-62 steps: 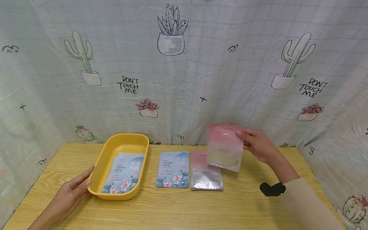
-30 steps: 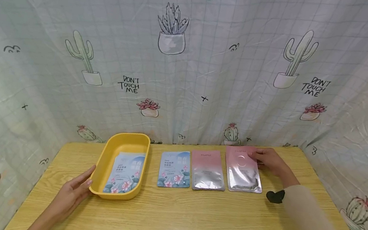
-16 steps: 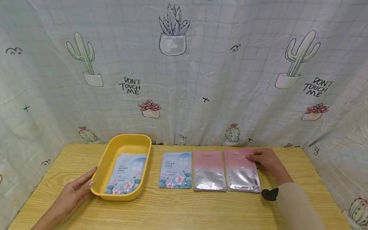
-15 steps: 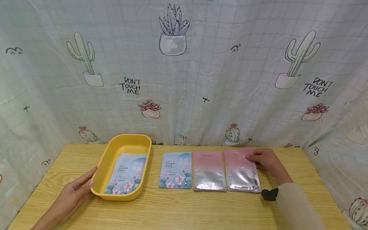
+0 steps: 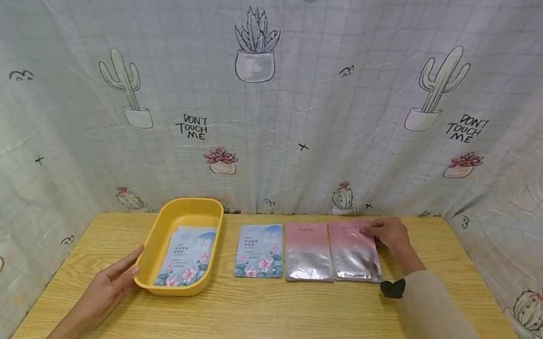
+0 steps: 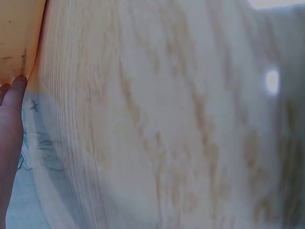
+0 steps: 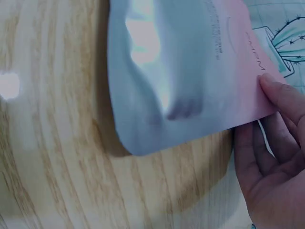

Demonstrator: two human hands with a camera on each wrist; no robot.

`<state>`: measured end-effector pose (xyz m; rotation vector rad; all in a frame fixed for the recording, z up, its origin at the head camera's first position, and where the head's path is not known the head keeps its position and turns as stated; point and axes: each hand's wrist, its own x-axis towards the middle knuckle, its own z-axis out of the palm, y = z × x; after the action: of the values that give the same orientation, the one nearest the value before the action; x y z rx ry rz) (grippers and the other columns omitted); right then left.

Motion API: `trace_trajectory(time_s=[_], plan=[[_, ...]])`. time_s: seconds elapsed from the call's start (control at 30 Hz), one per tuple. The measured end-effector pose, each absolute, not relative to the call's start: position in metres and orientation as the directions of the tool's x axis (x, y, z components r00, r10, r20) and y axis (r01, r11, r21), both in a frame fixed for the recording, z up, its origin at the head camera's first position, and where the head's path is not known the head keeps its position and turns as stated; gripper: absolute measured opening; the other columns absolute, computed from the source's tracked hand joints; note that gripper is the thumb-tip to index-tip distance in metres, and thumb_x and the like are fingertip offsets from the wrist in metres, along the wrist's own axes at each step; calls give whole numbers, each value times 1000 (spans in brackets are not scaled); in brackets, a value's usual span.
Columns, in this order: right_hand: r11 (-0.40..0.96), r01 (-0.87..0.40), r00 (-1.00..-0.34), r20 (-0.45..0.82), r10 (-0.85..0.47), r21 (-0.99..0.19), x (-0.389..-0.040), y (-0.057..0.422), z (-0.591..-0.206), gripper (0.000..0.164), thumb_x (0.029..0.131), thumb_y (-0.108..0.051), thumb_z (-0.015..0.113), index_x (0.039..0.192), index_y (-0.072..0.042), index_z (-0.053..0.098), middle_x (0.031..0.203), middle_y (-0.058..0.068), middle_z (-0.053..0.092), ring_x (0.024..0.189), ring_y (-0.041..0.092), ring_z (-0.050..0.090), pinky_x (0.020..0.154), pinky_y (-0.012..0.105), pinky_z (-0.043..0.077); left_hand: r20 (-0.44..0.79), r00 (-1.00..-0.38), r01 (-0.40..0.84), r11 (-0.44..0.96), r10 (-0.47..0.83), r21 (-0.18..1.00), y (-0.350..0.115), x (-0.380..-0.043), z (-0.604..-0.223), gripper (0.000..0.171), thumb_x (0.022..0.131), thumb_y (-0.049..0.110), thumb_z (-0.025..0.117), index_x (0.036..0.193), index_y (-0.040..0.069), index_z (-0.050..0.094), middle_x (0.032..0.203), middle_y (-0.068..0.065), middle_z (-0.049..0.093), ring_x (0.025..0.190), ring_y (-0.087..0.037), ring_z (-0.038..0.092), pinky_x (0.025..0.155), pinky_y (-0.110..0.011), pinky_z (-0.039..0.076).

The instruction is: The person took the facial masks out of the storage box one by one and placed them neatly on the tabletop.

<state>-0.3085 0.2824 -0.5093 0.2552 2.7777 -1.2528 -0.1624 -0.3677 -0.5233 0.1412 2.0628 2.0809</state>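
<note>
My right hand (image 5: pixel 390 237) pinches the upper right corner of a pink-and-silver face mask sachet (image 5: pixel 355 256), thumb on top and fingers beneath in the right wrist view. This sachet is the rightmost of a row at the table's back. Directly left of it lies a matching pink face mask sachet (image 5: pixel 308 252), and left of that a blue one (image 5: pixel 260 251) printed with lotus flowers. My left hand (image 5: pixel 104 292) touches the outer left side of a yellow plastic basket (image 5: pixel 149 245) with straight fingers. Inside the basket lie blue lotus-printed sachets (image 5: pixel 188 255), overlapping.
The wooden table (image 5: pixel 221 330) has a glare spot near its front. A cactus-print curtain (image 5: pixel 288 106) hangs behind its back edge and along both sides. A black heart-shaped piece (image 5: pixel 393 287) is at the right sleeve cuff.
My right hand has brought the pink sachet down from above its twin and to the right beside it, then shifted it slightly left. The left hand keeps its place at the basket.
</note>
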Motion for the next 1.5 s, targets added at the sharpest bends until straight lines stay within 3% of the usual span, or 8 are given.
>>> trace_trajectory(time_s=[0.1,0.23,0.33,0.63,0.8,1.13,1.5], plan=[[610,175,-983,-175,60,-773,-306,282,-505,45,96,-26,74,125,8,69,128,27,64,104,29,64,83,34,55,-78,-975,-79,1,208,997,-367,-162,-524,65,111,17,46,163,3,9,168,-20,-5,126,6,52,102,-23,50],[511,182,-972,-232,-36,-840,-304,284,-500,41,100,-15,66,131,13,62,128,28,64,94,16,67,84,35,60,-75,-975,-76,4,209,997,-367,-163,-524,65,111,17,46,163,3,9,168,-20,-5,126,6,52,102,-23,51],[496,184,-972,-233,-38,-849,-304,285,-501,41,99,-14,69,131,12,63,126,26,66,87,9,70,82,32,62,-72,-974,-72,4,213,997,-367,-163,-524,65,111,17,46,163,3,9,168,-21,-5,126,6,52,102,-23,51],[614,153,-986,-156,49,-774,-306,294,-513,41,93,-22,78,122,7,71,123,25,69,79,5,69,73,25,60,-66,-977,-65,13,204,998,-367,-162,-525,65,111,16,46,163,1,9,168,-21,-5,126,7,50,102,-22,50],[526,182,-980,-195,30,-831,-306,297,-517,40,97,-19,73,126,8,68,123,25,68,77,5,71,72,27,63,-65,-975,-64,15,213,998,-367,-162,-525,65,111,16,46,163,3,9,168,-21,-5,126,6,51,102,-22,50],[434,199,-975,-220,1,-879,-304,302,-518,37,98,-15,70,127,9,67,102,6,76,79,7,73,75,28,63,-65,-973,-66,4,223,998,-367,-162,-524,65,111,16,45,163,3,9,168,-22,-6,127,5,52,103,-23,50],[467,164,-985,-168,34,-869,-304,301,-519,30,97,-14,72,119,7,72,98,10,77,75,10,73,70,30,64,-88,-974,-86,17,211,996,-367,-162,-523,66,111,18,46,163,4,9,168,-21,-6,126,7,51,102,-22,50]])
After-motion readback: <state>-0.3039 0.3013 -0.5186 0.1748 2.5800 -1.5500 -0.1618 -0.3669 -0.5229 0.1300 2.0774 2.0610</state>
